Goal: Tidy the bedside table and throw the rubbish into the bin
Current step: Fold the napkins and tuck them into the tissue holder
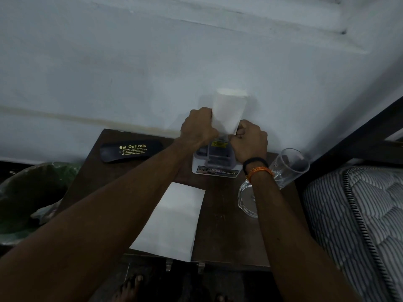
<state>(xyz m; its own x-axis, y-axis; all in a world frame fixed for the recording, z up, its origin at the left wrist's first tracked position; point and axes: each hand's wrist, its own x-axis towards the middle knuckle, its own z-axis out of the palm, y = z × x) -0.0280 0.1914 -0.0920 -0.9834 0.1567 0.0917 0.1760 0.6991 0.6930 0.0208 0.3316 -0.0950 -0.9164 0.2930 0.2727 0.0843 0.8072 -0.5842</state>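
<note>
A folded white paper (229, 110) stands upright above a white and grey desk organiser (214, 163) at the back of the dark wooden bedside table (229, 225). My left hand (199, 127) grips the paper's left edge. My right hand (250, 142) pinches its lower right corner, just over the organiser's slot. A second white sheet (172, 221) lies flat on the table's front half, partly under my left forearm. A bin (28, 197) lined with a green bag stands on the floor left of the table.
A black spectacle case (132, 150) lies at the table's back left. A clear glass tumbler (287, 166) and a glass dish (247, 198) sit at the right edge, under my right wrist. A striped mattress (357, 214) lies to the right. The wall is directly behind.
</note>
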